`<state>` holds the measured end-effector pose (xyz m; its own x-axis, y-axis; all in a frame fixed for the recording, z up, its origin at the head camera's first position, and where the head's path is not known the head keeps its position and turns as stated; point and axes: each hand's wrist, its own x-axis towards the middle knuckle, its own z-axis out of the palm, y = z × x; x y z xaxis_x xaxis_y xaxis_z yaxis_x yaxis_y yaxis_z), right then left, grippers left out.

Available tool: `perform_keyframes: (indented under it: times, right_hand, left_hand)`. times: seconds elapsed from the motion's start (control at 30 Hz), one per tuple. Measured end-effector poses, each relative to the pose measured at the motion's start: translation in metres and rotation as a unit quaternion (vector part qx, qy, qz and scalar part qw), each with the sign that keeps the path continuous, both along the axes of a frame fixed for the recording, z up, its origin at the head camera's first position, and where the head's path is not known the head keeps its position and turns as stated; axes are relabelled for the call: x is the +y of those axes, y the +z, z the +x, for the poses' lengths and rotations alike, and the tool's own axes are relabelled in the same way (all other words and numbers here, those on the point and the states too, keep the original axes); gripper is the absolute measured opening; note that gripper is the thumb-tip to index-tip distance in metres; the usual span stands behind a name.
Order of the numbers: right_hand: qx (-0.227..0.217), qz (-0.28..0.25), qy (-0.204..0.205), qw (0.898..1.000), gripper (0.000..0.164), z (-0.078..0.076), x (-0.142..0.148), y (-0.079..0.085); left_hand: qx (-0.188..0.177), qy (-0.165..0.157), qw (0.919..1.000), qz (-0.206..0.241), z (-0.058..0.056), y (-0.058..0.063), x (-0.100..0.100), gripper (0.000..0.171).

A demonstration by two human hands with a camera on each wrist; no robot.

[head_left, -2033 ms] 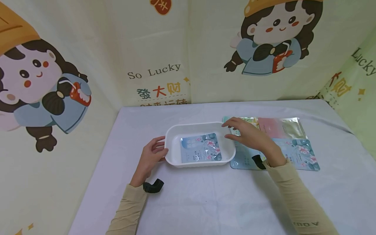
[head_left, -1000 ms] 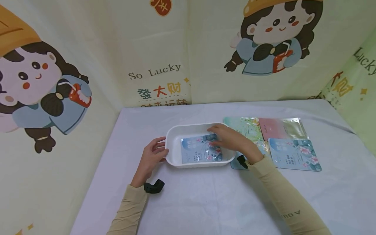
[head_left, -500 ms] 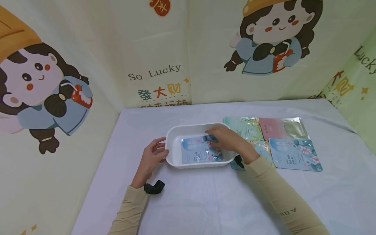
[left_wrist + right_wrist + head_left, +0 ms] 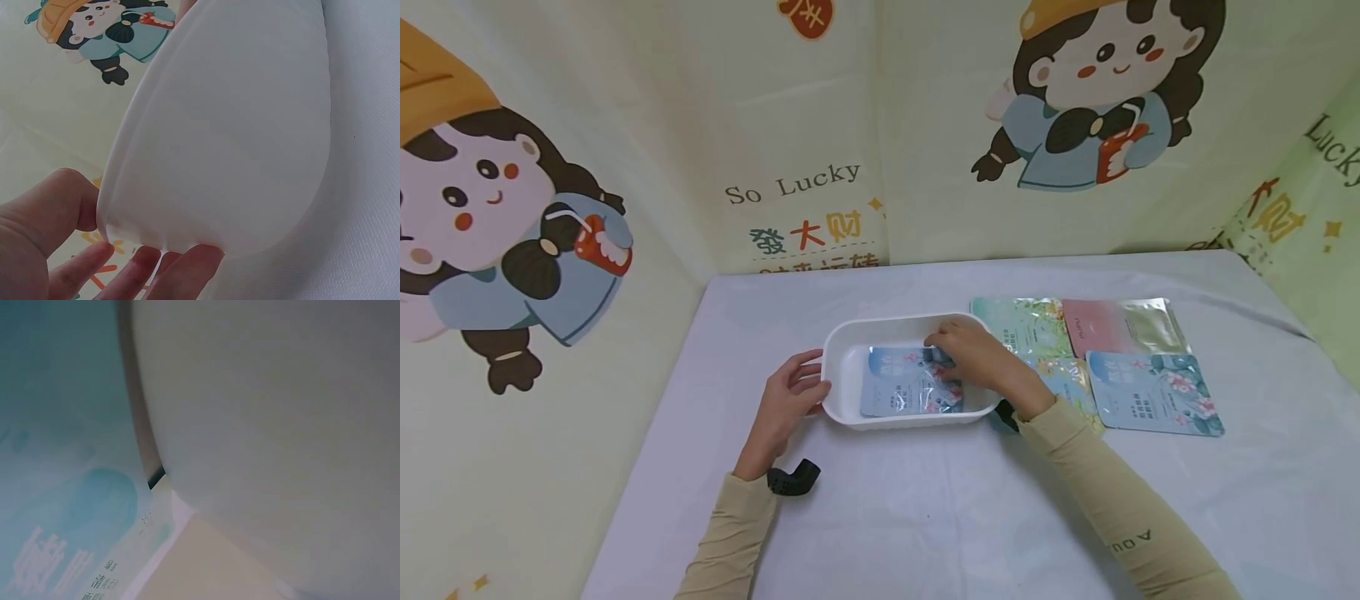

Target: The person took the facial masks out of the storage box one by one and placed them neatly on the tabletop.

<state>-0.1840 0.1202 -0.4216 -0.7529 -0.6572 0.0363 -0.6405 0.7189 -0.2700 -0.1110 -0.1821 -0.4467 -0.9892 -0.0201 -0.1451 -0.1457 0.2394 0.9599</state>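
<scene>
A white plastic tray (image 4: 844,367) stands on the cloth-covered table, with a blue floral face mask packet (image 4: 898,383) inside it. My left hand (image 4: 786,408) holds the tray's left end; in the left wrist view its thumb meets the rim and its fingertips (image 4: 194,259) press on the outer wall. My right hand (image 4: 973,354) reaches over the tray's right end, its curled fingers gripping the packet's right part, which they partly cover. In the right wrist view the tray's outer wall (image 4: 269,425) hides the right hand.
Right of the tray lie a green packet (image 4: 1018,321), a pink and silver packet (image 4: 1105,325), a yellow-blue packet (image 4: 1067,383) and another blue floral packet (image 4: 1153,393). A printed curtain (image 4: 925,217) stands behind the table (image 4: 880,517).
My right hand has come from above the tray's right rim down into it and taken hold of the packet. The packet has turned and shifted slightly left. My left hand has stayed put.
</scene>
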Motion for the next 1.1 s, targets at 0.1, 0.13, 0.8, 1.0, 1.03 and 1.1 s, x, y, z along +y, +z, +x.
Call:
perform_keyframes:
  times: [0.1,0.13,0.8,1.0,1.03,1.1]
  right_hand:
    - [-0.002,-0.006,0.003,1.0,0.044,0.0,0.0,-0.001]
    - [-0.005,-0.009,0.004,1.0,0.044,0.0,0.0,-0.001]
    - [-0.068,-0.088,-0.002,0.994,0.021,-0.011,0.007,-0.002]
    - [-0.082,-0.118,-0.006,0.99,0.023,-0.01,0.009,0.003]
    - [-0.084,-0.126,-0.003,0.988,0.023,-0.01,0.01,0.004]
    - [-0.093,-0.144,0.003,0.985,0.023,-0.01,0.012,0.004]
  left_hand:
    - [0.002,0.0,1.0,-0.001,0.0,-0.001,0.0,0.052]
    - [0.001,0.0,1.0,-0.001,0.0,-0.001,0.0,0.052]
    - [-0.002,0.0,1.0,0.0,0.001,0.0,0.002,0.052]
    - [-0.005,0.008,1.0,-0.003,0.0,0.001,0.003,0.052]
    - [-0.005,0.009,0.9999,-0.003,0.001,0.001,0.003,0.053]
    - [-0.007,0.01,0.9999,-0.002,0.001,0.001,0.003,0.052]
